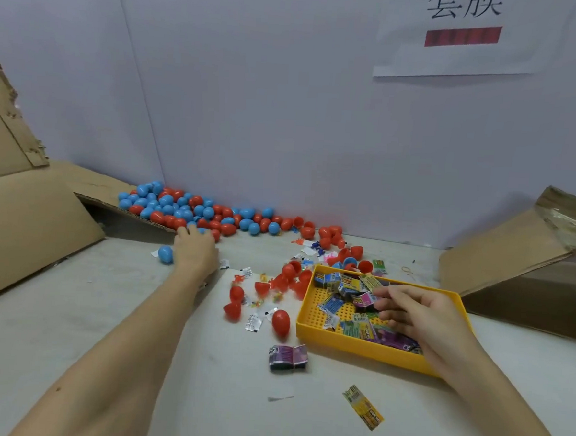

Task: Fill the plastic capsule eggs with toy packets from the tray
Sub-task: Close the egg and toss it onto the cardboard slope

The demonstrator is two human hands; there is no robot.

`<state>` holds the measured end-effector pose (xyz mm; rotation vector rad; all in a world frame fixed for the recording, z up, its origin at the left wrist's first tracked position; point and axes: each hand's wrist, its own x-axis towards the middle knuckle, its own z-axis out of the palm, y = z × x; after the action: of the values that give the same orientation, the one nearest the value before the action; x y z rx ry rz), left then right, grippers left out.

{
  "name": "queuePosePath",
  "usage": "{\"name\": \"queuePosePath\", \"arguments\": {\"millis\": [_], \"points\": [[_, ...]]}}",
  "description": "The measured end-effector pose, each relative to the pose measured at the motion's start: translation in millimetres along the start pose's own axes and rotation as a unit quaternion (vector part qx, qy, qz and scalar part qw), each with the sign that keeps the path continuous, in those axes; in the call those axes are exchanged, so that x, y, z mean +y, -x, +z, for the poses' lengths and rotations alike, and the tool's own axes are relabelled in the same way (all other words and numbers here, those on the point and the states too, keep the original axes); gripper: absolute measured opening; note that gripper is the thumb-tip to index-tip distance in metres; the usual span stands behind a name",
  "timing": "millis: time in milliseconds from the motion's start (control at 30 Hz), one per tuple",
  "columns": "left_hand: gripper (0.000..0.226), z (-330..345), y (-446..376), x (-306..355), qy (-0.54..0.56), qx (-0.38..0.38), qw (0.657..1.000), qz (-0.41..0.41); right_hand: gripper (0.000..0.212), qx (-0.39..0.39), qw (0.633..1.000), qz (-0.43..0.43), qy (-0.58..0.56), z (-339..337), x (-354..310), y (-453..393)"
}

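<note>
A long pile of blue and red capsule eggs (192,208) lies against the back wall. My left hand (195,251) reaches palm down to the pile's front edge, and its fingertips touch the eggs there. A single blue egg (165,254) sits just left of that hand. The yellow perforated tray (349,344) at the right holds several toy packets. My right hand (419,315) hovers over the tray and pinches a pink packet (364,298) between thumb and fingertips.
Red egg halves and small clear sachets (262,290) are scattered left of the tray, along with one whole red egg (280,322). A purple packet (287,357) and a yellow packet (363,407) lie on the table in front. Cardboard boxes (26,222) (520,259) flank both sides.
</note>
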<state>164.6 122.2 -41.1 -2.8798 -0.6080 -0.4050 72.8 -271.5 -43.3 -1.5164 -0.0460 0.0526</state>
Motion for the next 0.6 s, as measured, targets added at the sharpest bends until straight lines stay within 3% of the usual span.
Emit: {"name": "queuePosePath", "arguments": {"millis": [167, 267, 367, 467, 533, 600], "points": [[0.025, 16, 0, 2, 0.06, 0.053, 0.994, 0.073, 0.025, -0.005, 1.0, -0.006, 0.006, -1, 2, -2], [0.024, -5, 12, 20, 0.25, 0.044, 0.966, 0.049, 0.024, -0.005, 1.0, -0.004, 0.013, 0, 1, -1], [0.023, -43, 43, 50, 0.436, 0.055, 0.897, 0.051, 0.024, -0.003, 1.0, -0.011, 0.01, 0, 0, 2], [0.02, -76, 95, 87, 0.586, 0.015, 0.804, 0.1, 0.024, 0.003, 1.0, -0.016, -0.006, 2, -3, 6], [0.017, -87, 131, 113, 0.643, -0.032, 0.749, 0.154, 0.024, 0.006, 1.0, -0.027, -0.016, 3, -4, 8], [0.017, -90, 162, 136, 0.662, -0.054, 0.718, 0.21, 0.027, -0.02, 0.999, -0.043, -0.017, 2, -5, 12]]}}
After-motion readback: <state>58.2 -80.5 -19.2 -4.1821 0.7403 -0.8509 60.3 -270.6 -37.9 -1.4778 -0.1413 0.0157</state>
